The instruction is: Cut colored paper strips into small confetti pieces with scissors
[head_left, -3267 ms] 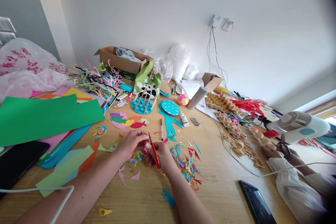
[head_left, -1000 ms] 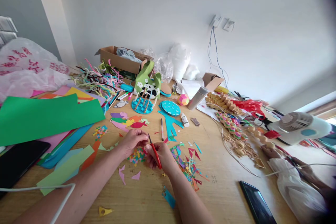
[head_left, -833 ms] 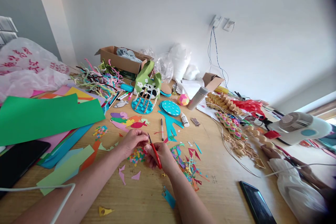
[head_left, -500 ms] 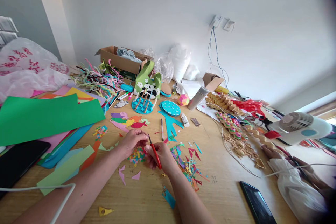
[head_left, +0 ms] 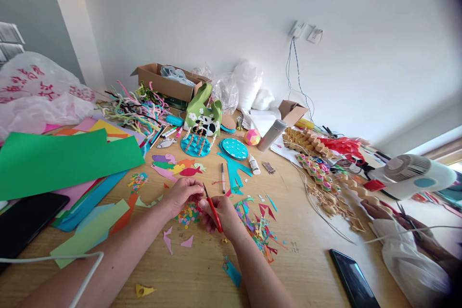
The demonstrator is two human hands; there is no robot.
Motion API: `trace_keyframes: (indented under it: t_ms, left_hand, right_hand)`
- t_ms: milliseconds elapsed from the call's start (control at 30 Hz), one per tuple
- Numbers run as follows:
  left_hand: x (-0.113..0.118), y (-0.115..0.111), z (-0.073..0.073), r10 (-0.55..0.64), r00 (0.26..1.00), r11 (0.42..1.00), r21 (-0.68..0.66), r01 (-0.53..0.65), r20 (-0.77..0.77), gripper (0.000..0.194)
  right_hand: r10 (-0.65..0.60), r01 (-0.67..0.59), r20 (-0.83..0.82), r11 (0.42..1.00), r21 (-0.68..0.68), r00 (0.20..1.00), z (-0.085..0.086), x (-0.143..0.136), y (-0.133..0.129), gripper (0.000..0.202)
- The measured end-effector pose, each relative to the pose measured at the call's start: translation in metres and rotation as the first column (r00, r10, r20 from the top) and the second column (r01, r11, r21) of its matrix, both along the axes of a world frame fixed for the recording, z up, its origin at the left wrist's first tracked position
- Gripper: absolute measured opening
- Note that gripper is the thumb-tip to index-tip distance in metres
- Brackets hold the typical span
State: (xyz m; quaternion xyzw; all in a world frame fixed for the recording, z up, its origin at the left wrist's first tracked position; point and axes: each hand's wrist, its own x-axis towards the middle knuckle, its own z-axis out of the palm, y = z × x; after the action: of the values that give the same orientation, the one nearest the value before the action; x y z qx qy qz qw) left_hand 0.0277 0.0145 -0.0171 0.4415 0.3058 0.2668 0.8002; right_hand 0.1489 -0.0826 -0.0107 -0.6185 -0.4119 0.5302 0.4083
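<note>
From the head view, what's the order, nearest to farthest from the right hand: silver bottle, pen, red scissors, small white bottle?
1. Red scissors: in the right hand.
2. Pen: just beyond it.
3. Small white bottle: farther back, rightward.
4. Silver bottle: behind that, rightward too.

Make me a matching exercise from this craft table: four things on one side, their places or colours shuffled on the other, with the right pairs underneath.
Things
1. Red-handled scissors
2. Panda bag
3. Fan
4. Faceted ball

Places or colours
A. White, toward the picture's right edge
B. Pink and yellow, beside the tumbler
C. In the person's right hand
D. Green with white flowers

Right pairs: 1-C, 2-D, 3-A, 4-B
</note>
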Motion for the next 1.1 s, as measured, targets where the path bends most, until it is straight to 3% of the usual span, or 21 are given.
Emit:
trace_keyframes:
  t_ms: [1100]
  left_hand:
    - [-0.0004, -0.001, 0.0045, -0.009, 1.0, 1.0, -0.02, 0.009, -0.007, 0.016]
  right_hand:
    - [0.021, -0.021, 0.036, 1.0, 0.007, 0.999, 0.001, 0.0003, -0.0003, 0.05]
